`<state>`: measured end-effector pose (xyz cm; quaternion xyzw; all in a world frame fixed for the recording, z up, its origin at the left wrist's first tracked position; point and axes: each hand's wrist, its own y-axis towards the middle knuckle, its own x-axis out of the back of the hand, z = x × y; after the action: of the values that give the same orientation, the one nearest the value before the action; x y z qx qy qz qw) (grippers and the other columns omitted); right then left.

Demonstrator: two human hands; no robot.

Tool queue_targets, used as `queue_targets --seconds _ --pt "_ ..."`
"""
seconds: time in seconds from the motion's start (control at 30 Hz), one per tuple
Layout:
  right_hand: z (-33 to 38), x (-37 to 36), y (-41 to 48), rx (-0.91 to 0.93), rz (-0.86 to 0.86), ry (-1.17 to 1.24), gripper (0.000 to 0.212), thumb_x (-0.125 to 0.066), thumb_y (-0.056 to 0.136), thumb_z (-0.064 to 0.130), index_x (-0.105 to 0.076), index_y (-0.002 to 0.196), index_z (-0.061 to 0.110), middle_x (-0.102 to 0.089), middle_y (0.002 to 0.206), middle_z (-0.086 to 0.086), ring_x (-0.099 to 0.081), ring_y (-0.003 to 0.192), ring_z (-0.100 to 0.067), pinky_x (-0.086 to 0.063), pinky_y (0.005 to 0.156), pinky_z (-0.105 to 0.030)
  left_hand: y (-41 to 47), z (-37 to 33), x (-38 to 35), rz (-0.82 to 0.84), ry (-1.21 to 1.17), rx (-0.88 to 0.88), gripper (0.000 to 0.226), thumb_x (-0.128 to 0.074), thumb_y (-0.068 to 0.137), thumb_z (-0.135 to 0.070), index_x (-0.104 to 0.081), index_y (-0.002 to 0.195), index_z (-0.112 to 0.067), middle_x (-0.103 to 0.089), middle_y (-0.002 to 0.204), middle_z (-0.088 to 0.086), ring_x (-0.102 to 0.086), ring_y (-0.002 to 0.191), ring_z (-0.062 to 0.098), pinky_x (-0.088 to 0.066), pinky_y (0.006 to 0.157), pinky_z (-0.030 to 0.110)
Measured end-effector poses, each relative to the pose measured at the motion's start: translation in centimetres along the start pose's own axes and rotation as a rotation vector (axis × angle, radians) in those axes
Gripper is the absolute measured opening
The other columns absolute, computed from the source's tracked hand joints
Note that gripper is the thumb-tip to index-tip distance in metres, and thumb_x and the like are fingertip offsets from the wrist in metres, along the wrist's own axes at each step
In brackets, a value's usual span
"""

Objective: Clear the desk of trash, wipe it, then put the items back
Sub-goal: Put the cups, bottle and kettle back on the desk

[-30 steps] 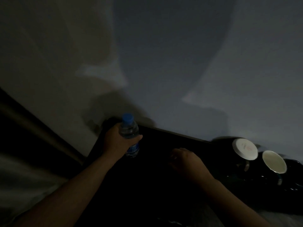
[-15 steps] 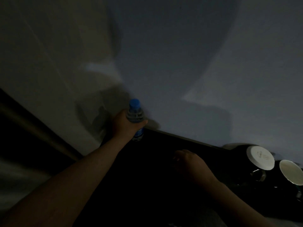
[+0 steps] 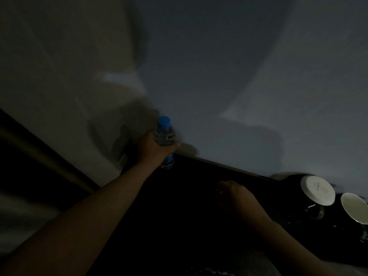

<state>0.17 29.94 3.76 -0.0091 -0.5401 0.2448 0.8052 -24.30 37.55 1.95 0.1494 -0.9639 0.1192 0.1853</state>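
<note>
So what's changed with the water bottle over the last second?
The left hand, gripping the bottle throughout, carried it farther back to the rear edge of the desk, by the wall. Nothing was let go. The right hand stayed curled above the desk; the two cups stayed put.

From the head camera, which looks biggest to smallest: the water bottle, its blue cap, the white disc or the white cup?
1. water bottle
2. white disc and white cup: about alike; the cup is cropped
3. blue cap

light: dim | plain pale grey painted wall (image 3: 298,66): fills 9 to 3 o'clock | broad rounded shadow (image 3: 199,46): on it at 12 o'clock | brown wooden strip (image 3: 45,154): slanting, 8 o'clock | flat black desk top (image 3: 179,206): 6 o'clock, back edge against wall
</note>
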Motion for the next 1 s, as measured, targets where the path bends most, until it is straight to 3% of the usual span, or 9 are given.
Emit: queue_targets --seconds 0.13,0.23,0.3,0.37,0.43,0.57,0.73,0.87,1.0 --pt "0.0 0.2 0.0 0.01 -0.028 -0.009 0.029 -0.063 0.09 0.033 -0.062 0.114 0.018 -0.059 0.112 0.0 -0.061 0.097 -0.015 -0.05 0.08 -0.027 -0.3 -0.3 0.7 0.06 -0.012 0.064 0.053 -0.087 0.064 -0.035 -0.056 0.103 -0.019 -0.064 0.109 -0.004 -0.062 0.103 0.018 -0.053 0.092 0.04" --pt "0.2 0.3 -0.2 0.012 -0.038 -0.02 0.029 -0.064 0.089 0.033 -0.062 0.113 0.016 -0.06 0.111 -0.001 -0.061 0.097 -0.016 -0.048 0.079 -0.026 -0.2 0.6 1.3 0.096 0.027 0.068 0.088 -0.084 0.037 -0.069 -0.064 0.104 -0.015 -0.07 0.106 -0.003 -0.067 0.098 0.017 -0.057 0.086 0.043" --pt "0.2 0.4 -0.5 0.016 -0.04 -0.023 0.03 -0.064 0.089 0.033 -0.062 0.113 0.016 -0.06 0.112 -0.002 -0.061 0.097 -0.016 -0.049 0.08 -0.026 0.4 1.8 1.3 0.106 0.08 0.062 0.1 -0.079 0.026 -0.078 -0.065 0.104 -0.017 -0.071 0.103 -0.004 -0.068 0.093 0.015 -0.058 0.082 0.042" --pt "0.4 0.6 -0.9 0.017 -0.04 -0.022 0.032 -0.063 0.089 0.033 -0.061 0.116 0.016 -0.059 0.113 -0.001 -0.06 0.1 -0.016 -0.049 0.082 -0.026 0.0 1.3 1.6 0.127 0.137 0.068 0.089 -0.083 0.035 -0.07 -0.066 0.102 -0.015 -0.071 0.101 -0.002 -0.068 0.091 0.016 -0.058 0.081 0.039" --pt "0.5 1.0 -1.3 0.017 -0.046 -0.021 0.032 -0.062 0.09 0.032 -0.06 0.118 0.016 -0.058 0.115 -0.001 -0.059 0.101 -0.016 -0.048 0.082 -0.025 -1.2 0.6 2.0 0.154 0.181 0.082 0.063 -0.09 0.051 -0.046 -0.068 0.102 -0.014 -0.071 0.104 0.001 -0.068 0.097 0.021 -0.056 0.086 0.038" --pt "0.7 1.9 -2.8 0.03 -0.078 -0.029 0.027 -0.062 0.09 0.032 -0.061 0.112 0.016 -0.058 0.111 -0.002 -0.059 0.098 -0.017 -0.049 0.08 -0.028 -4.4 -0.6 2.5 0.256 0.337 0.088 0.056 -0.085 0.07 -0.024 -0.06 0.118 -0.009 -0.064 0.119 0.004 -0.061 0.109 0.022 -0.047 0.091 0.028" --pt "0.7 3.0 -5.8 0.047 -0.133 -0.036 0.029 -0.063 0.089 0.031 -0.063 0.112 0.014 -0.06 0.112 -0.004 -0.059 0.103 -0.02 -0.046 0.083 -0.03 -10.0 -1.5 2.4 0.462 0.564 0.053 0.053 -0.077 0.078 -0.035 -0.054 0.119 -0.011 -0.056 0.116 0.002 -0.055 0.099 0.013 -0.046 0.086 0.025" --pt "-0.2 3.8 -9.5 0.029 -0.153 0.007 0.029 -0.064 0.089 0.029 -0.062 0.114 0.015 -0.06 0.112 -0.003 -0.059 0.103 -0.02 -0.046 0.083 -0.029 -14.9 -2.7 1.5 0.51 0.608 -0.04 0.052 -0.076 0.078 -0.036 -0.055 0.119 -0.013 -0.057 0.115 0.003 -0.057 0.103 0.015 -0.048 0.091 0.028" --pt "-1.8 4.3 -14.0 0.014 -0.143 0.051 0.03 -0.063 0.089 0.029 -0.061 0.116 0.017 -0.057 0.113 -0.001 -0.059 0.101 -0.018 -0.049 0.083 -0.029 -20.3 -4.2 -0.1 0.528 0.632 -0.153 0.049 -0.074 0.08 -0.038 -0.055 0.12 -0.017 -0.051 0.106 -0.005 -0.055 0.104 0.011 -0.044 0.083 0.02"
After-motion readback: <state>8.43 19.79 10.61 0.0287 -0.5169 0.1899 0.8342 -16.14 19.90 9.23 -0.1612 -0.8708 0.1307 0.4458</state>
